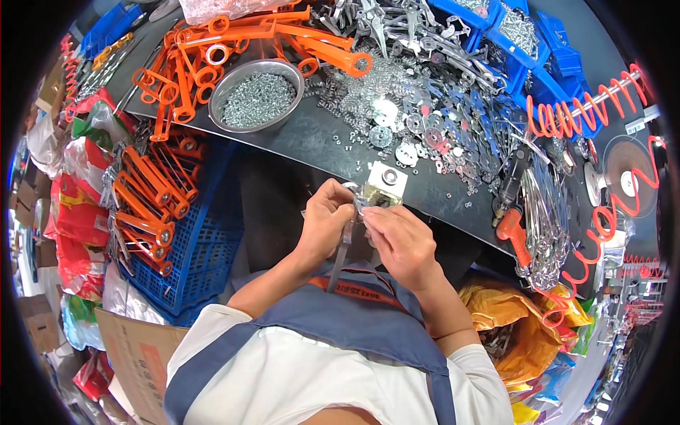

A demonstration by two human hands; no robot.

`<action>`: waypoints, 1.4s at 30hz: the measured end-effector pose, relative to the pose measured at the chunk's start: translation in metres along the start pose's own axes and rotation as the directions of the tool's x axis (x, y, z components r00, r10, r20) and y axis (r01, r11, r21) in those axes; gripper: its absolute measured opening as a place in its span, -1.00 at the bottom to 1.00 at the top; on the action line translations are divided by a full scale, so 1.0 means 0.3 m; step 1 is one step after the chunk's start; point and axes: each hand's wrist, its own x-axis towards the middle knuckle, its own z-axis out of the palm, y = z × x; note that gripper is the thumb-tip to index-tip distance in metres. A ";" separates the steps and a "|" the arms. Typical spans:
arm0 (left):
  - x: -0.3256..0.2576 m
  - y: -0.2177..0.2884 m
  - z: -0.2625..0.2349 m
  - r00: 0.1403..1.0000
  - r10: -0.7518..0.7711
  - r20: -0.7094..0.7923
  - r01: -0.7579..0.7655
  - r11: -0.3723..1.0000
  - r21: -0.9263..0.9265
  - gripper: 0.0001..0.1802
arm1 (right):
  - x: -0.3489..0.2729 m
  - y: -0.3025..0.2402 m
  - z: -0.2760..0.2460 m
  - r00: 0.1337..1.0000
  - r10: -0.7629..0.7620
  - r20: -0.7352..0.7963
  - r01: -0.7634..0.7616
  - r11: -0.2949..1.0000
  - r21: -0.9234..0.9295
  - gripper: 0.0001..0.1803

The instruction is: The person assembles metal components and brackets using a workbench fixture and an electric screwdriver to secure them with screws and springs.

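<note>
My left hand [324, 219] and my right hand [397, 239] meet just below the edge of the black workbench [297, 138]. Both pinch a thin grey metal strip [343, 249] that hangs down between them. Its upper end sits at a small metal block jig [386, 185] on the bench edge. My right fingers press on the strip's top near the jig. What lies under my fingertips is hidden.
A steel bowl of screws [258, 95] and orange plastic handles [212, 53] lie on the bench's left. Loose washers and metal parts [418, 113] cover the middle. A blue crate of orange handles [159, 212] stands at my left, an orange-handled power screwdriver [511, 212] at right.
</note>
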 end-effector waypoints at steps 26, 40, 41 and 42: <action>0.025 0.146 -0.058 0.944 0.097 0.314 -0.108 0.994 0.018 -0.37 | -0.639 0.461 -0.861 0.587 0.264 -0.765 -0.804 0.083 -0.589 -0.88; -0.013 0.138 -0.043 0.964 0.071 0.257 -0.108 0.985 0.135 -0.42 | -0.582 0.227 -0.812 0.050 0.999 -0.014 -0.952 0.052 0.303 -0.80; -0.007 0.131 -0.061 0.966 0.044 0.256 -0.084 0.986 0.145 -0.41 | -0.602 0.193 -0.723 0.065 0.990 0.125 -0.850 -0.011 0.526 -0.78; -0.006 0.127 -0.072 0.967 0.017 0.255 -0.058 0.986 0.153 -0.41 | -0.619 0.183 -0.645 0.036 0.997 0.062 -0.752 -0.014 0.659 -0.78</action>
